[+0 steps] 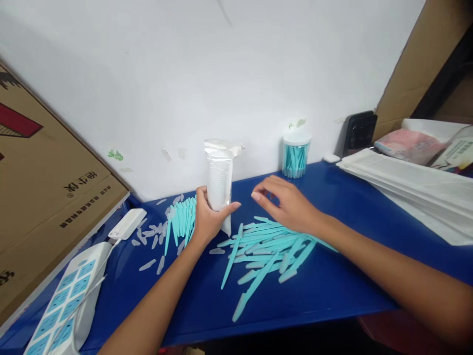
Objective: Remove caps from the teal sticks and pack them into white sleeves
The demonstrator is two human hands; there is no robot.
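At the middle of the blue table point(318, 296), the left hand point(212, 217) was clamped around the lower part of an upright white packet point(220, 177); whether its base touched the surface could not be determined. The right hand point(283, 202) was positioned over the rear of the teal razors point(258, 246), apart from the packet, fingers curled; fingertip contact could not be determined. A strip of blue surface separated the razors from the table's front edge. A wider area extended between the right forearm and the white sheets point(406, 182). The lidded jar point(296, 155) stood near the wall.
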